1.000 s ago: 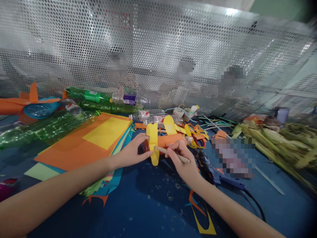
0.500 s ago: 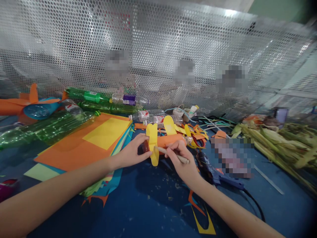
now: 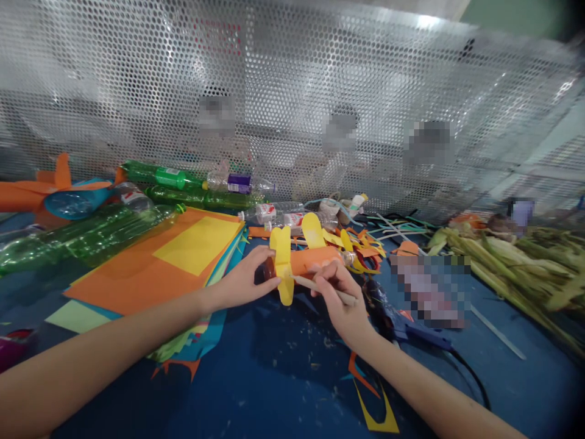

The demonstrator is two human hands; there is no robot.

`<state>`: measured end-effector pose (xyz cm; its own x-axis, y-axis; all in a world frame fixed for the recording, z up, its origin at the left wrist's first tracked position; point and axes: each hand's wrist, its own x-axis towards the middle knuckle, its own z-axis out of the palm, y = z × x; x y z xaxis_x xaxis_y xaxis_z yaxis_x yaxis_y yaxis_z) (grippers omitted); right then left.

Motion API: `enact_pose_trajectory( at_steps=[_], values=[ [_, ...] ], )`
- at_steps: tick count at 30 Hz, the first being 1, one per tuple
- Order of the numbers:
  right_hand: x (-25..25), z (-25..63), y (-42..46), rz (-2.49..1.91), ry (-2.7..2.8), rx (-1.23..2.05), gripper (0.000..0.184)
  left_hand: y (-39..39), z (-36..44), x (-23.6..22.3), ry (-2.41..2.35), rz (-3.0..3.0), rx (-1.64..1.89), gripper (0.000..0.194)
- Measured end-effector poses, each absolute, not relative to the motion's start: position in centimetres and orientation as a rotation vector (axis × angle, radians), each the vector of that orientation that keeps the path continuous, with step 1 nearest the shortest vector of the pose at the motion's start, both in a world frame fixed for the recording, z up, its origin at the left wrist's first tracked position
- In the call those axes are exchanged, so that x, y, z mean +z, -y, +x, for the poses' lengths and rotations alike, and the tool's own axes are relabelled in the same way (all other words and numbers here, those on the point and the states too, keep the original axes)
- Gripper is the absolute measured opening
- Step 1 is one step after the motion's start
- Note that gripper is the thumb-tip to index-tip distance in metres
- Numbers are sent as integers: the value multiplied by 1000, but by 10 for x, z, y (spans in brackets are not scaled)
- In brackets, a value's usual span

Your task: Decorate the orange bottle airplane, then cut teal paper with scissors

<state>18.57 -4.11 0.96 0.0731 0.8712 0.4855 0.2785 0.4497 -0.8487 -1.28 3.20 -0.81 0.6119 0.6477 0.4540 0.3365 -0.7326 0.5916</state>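
My left hand (image 3: 250, 275) is closed around the end of a plastic bottle (image 3: 315, 261) wrapped in orange paper and lying on its side, its neck pointing right. Bands of yellow paper cross it: a strip with rounded ends (image 3: 284, 268) lies beside my left fingers, and a rounded yellow flap (image 3: 312, 230) stands up behind the bottle. In my right hand (image 3: 343, 299) is a pale pen (image 3: 340, 295), its tip at or very near the yellow strip's right edge. Whether the tip touches the paper I cannot tell.
A stack of coloured paper (image 3: 146, 274) lies left, with green bottles (image 3: 91, 235) beyond. A blue glue gun (image 3: 406, 326) with a black cord is at right, near corn husks (image 3: 512, 262). Paper scraps (image 3: 379, 408) lie in front; a perforated metal screen (image 3: 292, 91) stands behind.
My right hand has shifted slightly right and down with the pen, drawing its tip back to the yellow strip's edge. My left hand and the bottle stay nearly still.
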Motion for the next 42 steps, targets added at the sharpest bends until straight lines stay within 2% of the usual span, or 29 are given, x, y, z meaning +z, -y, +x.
enact_pose_trajectory(
  at_steps=[42],
  values=[
    [1, 188, 38, -1107, 1579, 633, 14, -33, -13, -8, -756, 2398, 931, 35]
  ],
)
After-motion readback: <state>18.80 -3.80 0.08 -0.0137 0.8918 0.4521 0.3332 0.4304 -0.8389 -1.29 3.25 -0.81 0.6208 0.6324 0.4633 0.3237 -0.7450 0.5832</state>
